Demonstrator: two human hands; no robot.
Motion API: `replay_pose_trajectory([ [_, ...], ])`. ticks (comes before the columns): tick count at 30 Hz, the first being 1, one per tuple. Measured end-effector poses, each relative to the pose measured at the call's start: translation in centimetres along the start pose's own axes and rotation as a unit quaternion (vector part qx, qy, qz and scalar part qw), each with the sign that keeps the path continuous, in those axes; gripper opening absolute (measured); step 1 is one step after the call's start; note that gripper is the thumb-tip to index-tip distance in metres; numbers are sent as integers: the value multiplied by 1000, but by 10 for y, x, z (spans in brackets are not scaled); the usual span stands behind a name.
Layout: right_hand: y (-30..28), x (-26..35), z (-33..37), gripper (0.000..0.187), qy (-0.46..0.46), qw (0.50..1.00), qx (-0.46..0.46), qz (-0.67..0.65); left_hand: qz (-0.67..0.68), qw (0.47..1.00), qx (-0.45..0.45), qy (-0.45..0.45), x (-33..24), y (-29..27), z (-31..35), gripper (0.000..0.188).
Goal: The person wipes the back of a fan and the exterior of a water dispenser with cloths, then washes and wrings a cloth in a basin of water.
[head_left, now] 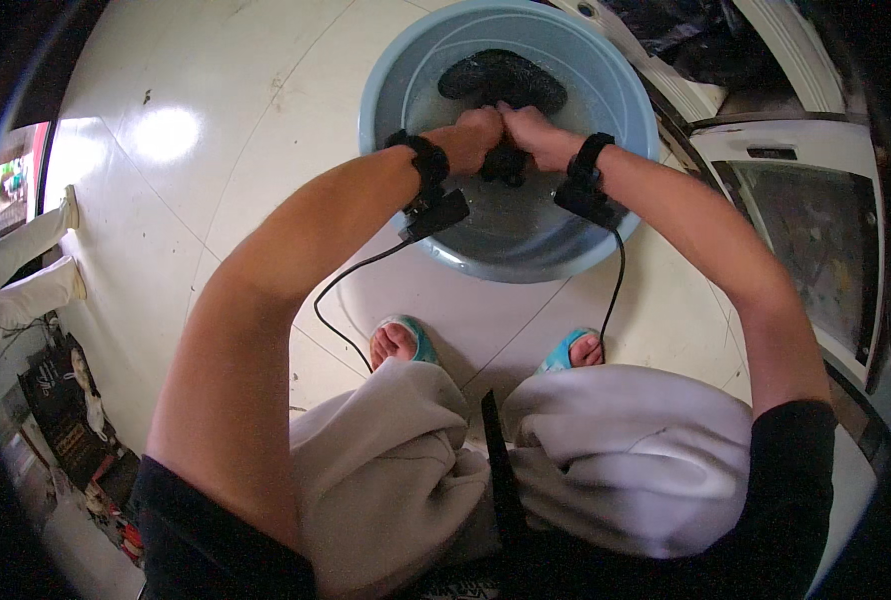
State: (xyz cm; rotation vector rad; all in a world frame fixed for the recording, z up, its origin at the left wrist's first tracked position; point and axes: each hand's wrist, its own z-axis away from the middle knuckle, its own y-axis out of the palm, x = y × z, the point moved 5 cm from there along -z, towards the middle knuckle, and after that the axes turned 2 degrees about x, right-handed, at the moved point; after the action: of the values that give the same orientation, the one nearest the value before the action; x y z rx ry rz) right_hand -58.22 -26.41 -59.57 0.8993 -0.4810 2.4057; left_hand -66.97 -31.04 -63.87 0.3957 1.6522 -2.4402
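A light blue plastic basin [386,70] stands on the tiled floor with soapy water in it. A dark wet cloth [501,78] lies in the water, with one part bunched up between my fists. My left hand [474,135] and my right hand [528,128] are side by side over the middle of the basin, both closed tight on the bunched part of the cloth. Each wrist wears a black band with a small black box and a cable trailing back toward me.
Cream floor tiles [216,120] surround the basin. A white appliance with a glass door [801,210] stands at the right. White furniture legs [36,260] and clutter sit at the left. My feet in teal sandals [406,340] are just behind the basin.
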Motion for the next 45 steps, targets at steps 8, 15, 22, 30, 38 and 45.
replay_pose_trajectory([
  [8,-19,39,29,56,-54,986,54,150,73,961,-69,259,1,-70,59,52],
  [15,-52,41,31,49,-96,891,-207,392,472,825,48,-307,26,-36,36,56],
  [22,-36,27,46,74,-88,946,-64,305,22,973,4,229,-41,-88,85,93],
  [30,20,17,79,75,18,998,55,-39,105,985,-69,122,-48,-69,89,109],
  [38,15,-4,38,62,-14,1000,16,7,14,993,62,-103,-45,-36,54,102],
  [45,5,-12,26,56,-6,996,-32,77,18,987,114,-108,-49,-42,40,100],
])
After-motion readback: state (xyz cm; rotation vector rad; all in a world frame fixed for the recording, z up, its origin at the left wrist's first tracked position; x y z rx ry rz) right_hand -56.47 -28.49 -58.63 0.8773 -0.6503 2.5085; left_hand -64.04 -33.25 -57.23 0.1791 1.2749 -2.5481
